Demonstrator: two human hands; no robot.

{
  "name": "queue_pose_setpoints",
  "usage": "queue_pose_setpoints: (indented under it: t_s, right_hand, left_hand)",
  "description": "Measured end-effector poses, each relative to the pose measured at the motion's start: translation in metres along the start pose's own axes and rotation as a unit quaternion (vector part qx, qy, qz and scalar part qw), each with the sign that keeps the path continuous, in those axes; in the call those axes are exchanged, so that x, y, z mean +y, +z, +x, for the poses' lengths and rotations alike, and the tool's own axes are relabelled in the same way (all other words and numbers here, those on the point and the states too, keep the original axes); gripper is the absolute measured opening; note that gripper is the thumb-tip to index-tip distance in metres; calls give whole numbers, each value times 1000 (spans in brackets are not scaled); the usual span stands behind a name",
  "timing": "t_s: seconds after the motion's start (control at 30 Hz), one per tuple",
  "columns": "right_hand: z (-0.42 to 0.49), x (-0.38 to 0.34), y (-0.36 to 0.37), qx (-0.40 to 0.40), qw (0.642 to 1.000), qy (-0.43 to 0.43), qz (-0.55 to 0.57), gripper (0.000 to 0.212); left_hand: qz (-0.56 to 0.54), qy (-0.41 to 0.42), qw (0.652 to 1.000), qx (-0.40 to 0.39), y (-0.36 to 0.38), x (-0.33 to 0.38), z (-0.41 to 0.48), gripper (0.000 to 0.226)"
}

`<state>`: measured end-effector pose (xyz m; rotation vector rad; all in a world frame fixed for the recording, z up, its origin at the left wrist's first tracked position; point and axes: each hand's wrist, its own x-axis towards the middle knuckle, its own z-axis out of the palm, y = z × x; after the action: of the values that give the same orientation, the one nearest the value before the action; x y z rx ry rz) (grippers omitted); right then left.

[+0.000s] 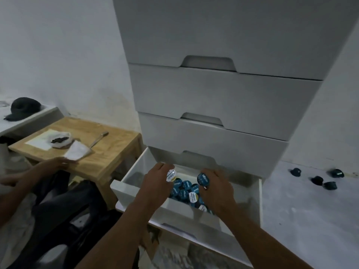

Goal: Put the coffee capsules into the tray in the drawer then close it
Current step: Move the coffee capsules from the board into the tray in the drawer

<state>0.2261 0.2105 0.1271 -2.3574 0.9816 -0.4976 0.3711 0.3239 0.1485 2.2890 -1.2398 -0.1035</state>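
The lowest white drawer (194, 232) of the cabinet stands pulled open. Inside it lies a pile of blue-lidded and white-lidded coffee capsules (184, 191); the tray under them is hidden. My left hand (155, 181) hovers over the drawer's left part, holding a white-lidded capsule (171, 175). My right hand (217, 183) is over the right part, gripping a blue-lidded capsule (203, 179). Several dark capsules (318, 178) lie loose on the floor to the right of the cabinet.
Three closed drawers (213, 98) rise above the open one. A small wooden table (101, 152) at the left carries a spoon, paper and a bag of dark bits. Another person's hand (56, 164) rests on its edge, their legs beside the drawer.
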Motion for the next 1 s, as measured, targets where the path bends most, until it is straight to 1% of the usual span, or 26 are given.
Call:
queue_pose_setpoints:
  t_s: [0.07, 0.23, 0.3, 0.4, 0.47, 0.53, 0.67, 0.8, 0.9, 1.0]
  right_hand:
    - [21, 1, 14, -14, 1000, 3, 6, 36]
    - [60, 4, 48, -64, 998, 19, 21, 42]
    - [71, 8, 58, -72, 996, 41, 18, 46]
    - [77, 11, 72, -79, 995, 55, 21, 45]
    - [81, 9, 77, -82, 993, 80, 27, 50]
    - [85, 5, 81, -74, 991, 104, 34, 52]
    - [87, -5, 89, -41, 990, 131, 29, 46]
    - [85, -14, 96, -13, 987, 160, 13, 44]
    - [89, -16, 98, 9, 985, 170, -11, 46]
    - [93, -17, 101, 7, 983, 180, -27, 48]
  left_hand:
    - [5, -10, 1000, -14, 5, -10, 17, 48]
    - [33, -36, 994, -98, 25, -37, 56, 44]
    - [43, -32, 992, -119, 34, -45, 69, 45]
    - [42, -31, 988, -142, 46, -52, 81, 54]
    - [35, -17, 988, -149, 52, -56, 89, 50]
    - [27, -3, 988, -152, 57, -62, 96, 46]
    - [11, 18, 989, -145, 62, -73, 107, 46]
    - [-16, 58, 987, -148, 66, -79, 115, 35]
    - [-27, 75, 985, -154, 68, -85, 119, 37]
    - [-27, 81, 983, -163, 73, -92, 123, 41]
